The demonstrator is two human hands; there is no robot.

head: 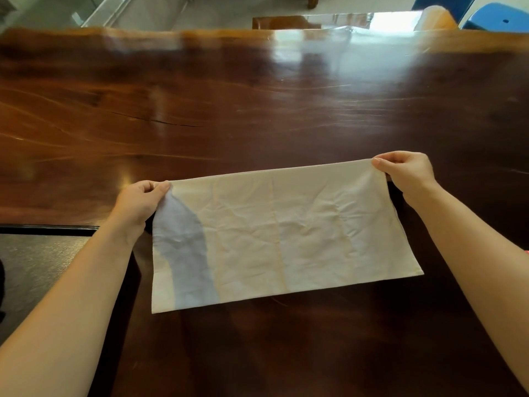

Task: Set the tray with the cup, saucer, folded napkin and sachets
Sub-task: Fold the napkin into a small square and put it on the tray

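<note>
A cream cloth napkin (286,236), creased and folded into a wide rectangle, lies on the dark wooden table (257,110). My left hand (140,203) pinches its far left corner. My right hand (406,173) pinches its far right corner, and the far edge is stretched between them. The near edge rests flat on the wood. A dark tray (37,259) with a raised black rim sits at the left, partly under my left forearm. No cup, saucer or sachets are in view.
The glossy table reaches far ahead and to both sides, with bright glare at the back right. Beyond its far edge stand a wooden chair (286,22) and blue stools (498,17).
</note>
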